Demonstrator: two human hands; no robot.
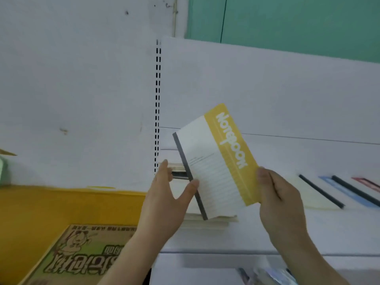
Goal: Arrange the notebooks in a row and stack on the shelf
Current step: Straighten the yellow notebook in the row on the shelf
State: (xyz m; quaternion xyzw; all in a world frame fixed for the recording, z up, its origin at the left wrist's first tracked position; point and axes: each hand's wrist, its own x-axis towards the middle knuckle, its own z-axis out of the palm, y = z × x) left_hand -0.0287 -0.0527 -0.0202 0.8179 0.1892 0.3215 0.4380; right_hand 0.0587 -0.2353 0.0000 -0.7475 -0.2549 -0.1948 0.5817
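Both hands were up at the white shelf, and I had one yellow notebook held between them, tilted, just above the shelf's left end. My right hand pinched the notebook's yellow edge, thumb on the cover and the other fingers hidden behind it. My left hand was spread, thumb against the grey spine and the fingers reaching behind toward the stack; I couldn't tell whether those fingers touched anything.

Under the notebook, one stack of notebooks sat flat on the shelf, how many in it I couldn't count, the edges were too blurred. Further right along the same shelf I counted three notebooks in a row, lying flat: a pale one with a dark spine, a blue one with a dark spine, and a red one cut off at the frame's edge.

Left of the shelf sat one yellow bin, and below it one printed cardboard box.
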